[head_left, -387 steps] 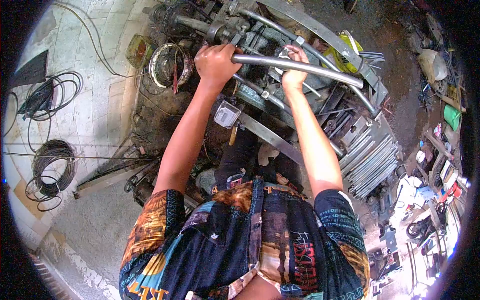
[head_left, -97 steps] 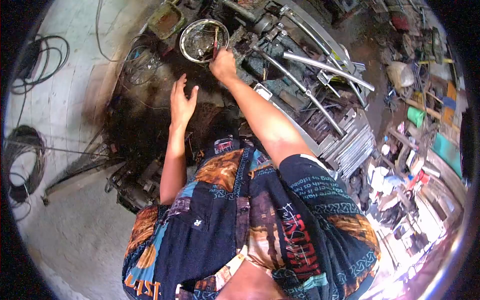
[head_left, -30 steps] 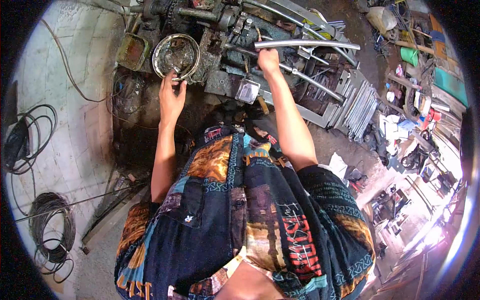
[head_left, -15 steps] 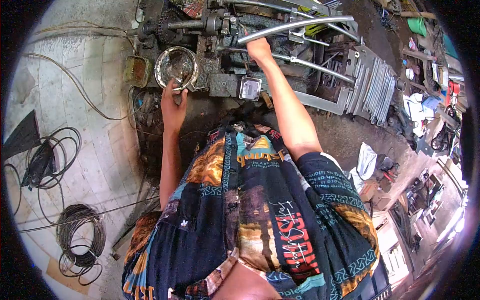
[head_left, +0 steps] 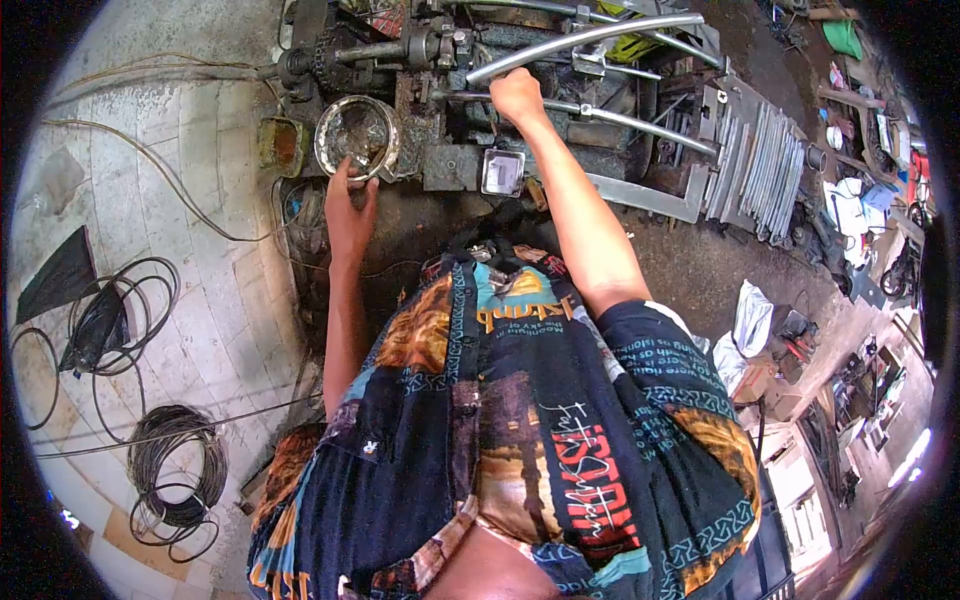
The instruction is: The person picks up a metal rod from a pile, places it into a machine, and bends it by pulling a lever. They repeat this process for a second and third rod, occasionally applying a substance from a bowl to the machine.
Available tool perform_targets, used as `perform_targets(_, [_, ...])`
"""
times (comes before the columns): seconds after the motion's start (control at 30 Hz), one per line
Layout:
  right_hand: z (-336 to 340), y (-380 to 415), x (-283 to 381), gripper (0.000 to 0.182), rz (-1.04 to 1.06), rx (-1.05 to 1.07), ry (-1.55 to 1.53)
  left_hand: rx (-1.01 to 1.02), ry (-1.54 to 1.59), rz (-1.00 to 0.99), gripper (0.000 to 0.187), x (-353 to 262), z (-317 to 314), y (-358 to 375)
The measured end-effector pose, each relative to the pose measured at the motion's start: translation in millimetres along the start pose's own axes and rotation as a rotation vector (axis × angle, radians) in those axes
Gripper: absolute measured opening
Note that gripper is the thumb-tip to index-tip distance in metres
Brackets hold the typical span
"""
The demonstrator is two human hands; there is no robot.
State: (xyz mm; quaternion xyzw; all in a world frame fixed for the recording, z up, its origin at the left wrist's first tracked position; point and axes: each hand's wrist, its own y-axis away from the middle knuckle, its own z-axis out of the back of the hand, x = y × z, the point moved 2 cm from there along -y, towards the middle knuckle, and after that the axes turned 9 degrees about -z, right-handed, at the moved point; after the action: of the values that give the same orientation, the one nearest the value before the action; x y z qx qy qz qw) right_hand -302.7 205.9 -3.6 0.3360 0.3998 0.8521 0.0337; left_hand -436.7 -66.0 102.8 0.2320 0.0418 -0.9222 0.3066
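Note:
My left hand [head_left: 350, 218] has its fingers hooked over the near rim of a round, dish-like metal wheel [head_left: 322, 135], with the thumb low on the outer side. My right hand [head_left: 517, 98] is closed in a fist at the middle of the greasy machine [head_left: 450, 168], knuckles up against the underside of a slightly bent silver tube [head_left: 600, 42]. What the fist holds is hidden. The tube slants up to the right across the machine's rails [head_left: 650, 130]. Below the right wrist, a small square box with a pale face [head_left: 503, 173] sits on the machine's front.
Several metal rods [head_left: 765, 185] lie side by side at the machine's right end. A rusty square container [head_left: 284, 147] stands left of the wheel. Coiled cable [head_left: 180, 470] and black hose [head_left: 150, 285] lie on the tiled floor at left. Tools and cloths clutter the right side.
The silver tube has shifted a little left and up relative to my right hand, which now shows below it. My left hand stays at the wheel's rim. The whole view has tilted slightly.

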Motion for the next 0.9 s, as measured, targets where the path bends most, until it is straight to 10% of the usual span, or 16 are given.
perform_targets(0.4, [12.5, 72.3, -6.7, 0.034, 0.130, 0.044, 0.219, -0.082, 0.070, 0.006, 0.052, 14.6, 1.0, 7.4])
perform_targets(0.9, [-163.2, 66.4, 7.7, 0.049, 0.443, 0.482, 0.299, -0.143, 0.196, 0.200, 0.057, 5.4, -6.6, 22.4])
